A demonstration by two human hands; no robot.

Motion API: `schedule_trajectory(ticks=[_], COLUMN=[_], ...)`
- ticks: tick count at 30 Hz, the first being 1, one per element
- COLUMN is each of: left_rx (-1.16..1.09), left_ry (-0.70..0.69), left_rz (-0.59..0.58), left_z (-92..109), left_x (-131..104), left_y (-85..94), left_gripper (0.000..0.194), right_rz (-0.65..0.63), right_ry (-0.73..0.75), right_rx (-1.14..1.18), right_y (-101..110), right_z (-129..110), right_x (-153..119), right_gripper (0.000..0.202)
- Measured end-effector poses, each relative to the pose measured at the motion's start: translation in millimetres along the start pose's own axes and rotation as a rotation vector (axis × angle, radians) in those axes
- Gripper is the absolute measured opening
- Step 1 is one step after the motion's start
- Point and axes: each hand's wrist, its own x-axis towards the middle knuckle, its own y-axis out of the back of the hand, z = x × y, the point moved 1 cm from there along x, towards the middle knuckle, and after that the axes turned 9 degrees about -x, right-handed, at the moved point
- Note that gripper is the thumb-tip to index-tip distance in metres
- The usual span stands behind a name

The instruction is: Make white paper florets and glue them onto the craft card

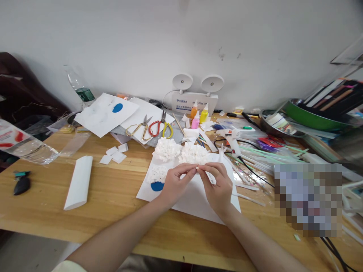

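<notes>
My left hand [178,182] and my right hand [217,185] meet fingertip to fingertip over a white sheet [195,206]. Both are closed in a pinch on something too small to make out. Behind them, two fluffy white clusters [166,149] [194,152] rest on the sheet, and a third white cluster [157,174] lies just left of my left hand. A blue round patch [157,186] shows at the edge of that third cluster, partly covered by it.
Scissors [141,127], red-and-yellow pliers [162,126] and paint bottles [195,121] stand or lie behind the sheet. A white glue gun [232,141] is at right. Folded white paper [79,182] and a large bottle [28,145] lie at left.
</notes>
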Motion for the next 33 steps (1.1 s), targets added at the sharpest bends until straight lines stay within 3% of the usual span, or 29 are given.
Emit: schedule_trajectory(ticks=[6, 15, 26, 33], left_rx=[-0.024, -0.022, -0.039, -0.075], left_ry=[0.029, 0.034, 0.084, 0.139], left_rz=[0.091, 0.102, 0.057, 0.077], left_z=[-2, -8, -2, 3], left_x=[1, 2, 2, 1], left_y=[1.4, 2.3, -0.6, -3.0], left_gripper=[0.016, 0.019, 0.019, 0.018], right_rz=[-0.199, -0.317, -0.284, -0.187], right_ry=[-0.133, -0.272, -0.241, -0.199], right_rx=[0.219, 0.395, 0.314, 0.261], right_y=[-3, -6, -6, -4], right_z=[1, 1, 8, 7], right_x=[2, -1, 1, 1], right_gripper=[0.003, 0.006, 0.004, 0.002])
